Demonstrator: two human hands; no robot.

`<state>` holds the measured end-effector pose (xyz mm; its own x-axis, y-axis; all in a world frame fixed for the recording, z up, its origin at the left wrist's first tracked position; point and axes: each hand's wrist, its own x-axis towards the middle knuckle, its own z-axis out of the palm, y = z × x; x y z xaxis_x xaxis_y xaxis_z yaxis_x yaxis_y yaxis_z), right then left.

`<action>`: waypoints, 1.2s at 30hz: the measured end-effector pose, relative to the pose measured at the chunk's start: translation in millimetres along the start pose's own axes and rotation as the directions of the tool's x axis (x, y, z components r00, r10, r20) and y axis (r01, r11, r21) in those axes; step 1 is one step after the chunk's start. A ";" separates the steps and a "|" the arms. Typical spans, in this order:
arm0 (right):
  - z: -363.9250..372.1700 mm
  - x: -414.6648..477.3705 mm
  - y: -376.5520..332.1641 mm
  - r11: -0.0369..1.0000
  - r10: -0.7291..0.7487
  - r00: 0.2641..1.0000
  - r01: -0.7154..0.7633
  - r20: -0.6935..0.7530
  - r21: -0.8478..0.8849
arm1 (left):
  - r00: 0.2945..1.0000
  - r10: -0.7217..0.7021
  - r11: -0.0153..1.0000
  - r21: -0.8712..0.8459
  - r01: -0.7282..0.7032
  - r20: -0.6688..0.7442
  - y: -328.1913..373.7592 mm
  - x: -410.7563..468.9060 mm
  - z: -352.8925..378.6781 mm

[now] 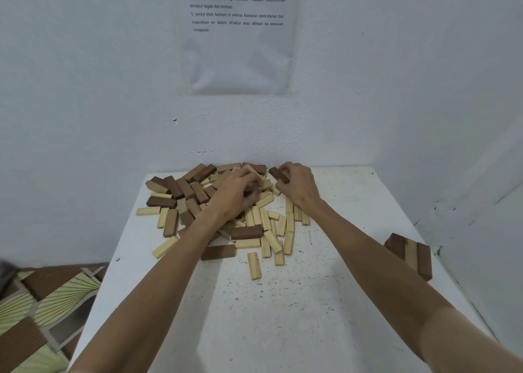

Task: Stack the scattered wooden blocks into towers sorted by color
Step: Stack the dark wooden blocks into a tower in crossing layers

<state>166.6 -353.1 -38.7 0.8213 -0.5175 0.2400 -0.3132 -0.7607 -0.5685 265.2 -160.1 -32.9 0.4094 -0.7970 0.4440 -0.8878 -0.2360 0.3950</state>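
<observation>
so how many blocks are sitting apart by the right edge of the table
3, side by side: a dark block on the left, a light block in the middle, a second dark block on the right. More could be hidden under them.

matt wooden blocks (246, 232), speckled matt white table (283, 316)

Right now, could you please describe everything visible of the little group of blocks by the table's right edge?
The little group of blocks is three wooden bars side by side, touching: dark brown, pale, dark brown. They rest on the table near its right edge, apart from the main pile. Neither the left hand nor the right hand touches them. Whether more lie beneath is unclear.
</observation>
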 end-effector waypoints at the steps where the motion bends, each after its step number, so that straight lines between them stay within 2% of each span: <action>1: -0.8 -2.4 0.8 1.000 0.010 1.000 -0.010 -0.002 0.003 | 1.000 -0.004 1.000 -0.015 0.004 -0.003 0.2 -1.0 0.0; 7: -16.0 -26.8 -1.3 0.997 0.050 0.997 -0.047 -0.056 0.060 | 0.998 -0.011 0.995 -0.103 0.004 -0.064 17.3 -8.0 -9.8; 15: -44.8 -110.2 -11.6 0.989 -0.016 0.993 0.033 -0.117 0.143 | 0.983 -0.097 0.972 -0.226 0.061 -0.154 60.5 -54.9 -22.3; 18: -54.5 -147.3 -14.1 0.984 -0.047 0.991 0.068 -0.127 0.164 | 0.984 -0.120 0.963 -0.256 0.084 -0.132 77.1 -80.0 -23.9; 22: -66.1 -199.6 -19.2 0.971 -0.062 0.993 0.083 -0.102 0.226 | 0.987 -0.098 0.962 -0.267 0.062 -0.125 107.1 -116.0 -24.2; 31: -67.9 -291.2 -23.2 0.971 -0.173 0.985 0.167 0.019 0.168 | 0.989 -0.143 0.950 -0.286 0.128 -0.034 148.3 -182.2 -6.9; 36: -64.9 -308.7 -16.8 0.976 -0.134 0.986 0.114 0.095 0.186 | 0.981 -0.193 0.955 -0.232 0.183 -0.020 153.9 -190.8 2.1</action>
<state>-112.6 -206.0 -52.3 0.8975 -0.3714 0.2379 -0.1229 -0.7285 -0.6739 49.9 -45.6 -58.5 0.5772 -0.7253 0.3751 -0.7244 -0.2428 0.6452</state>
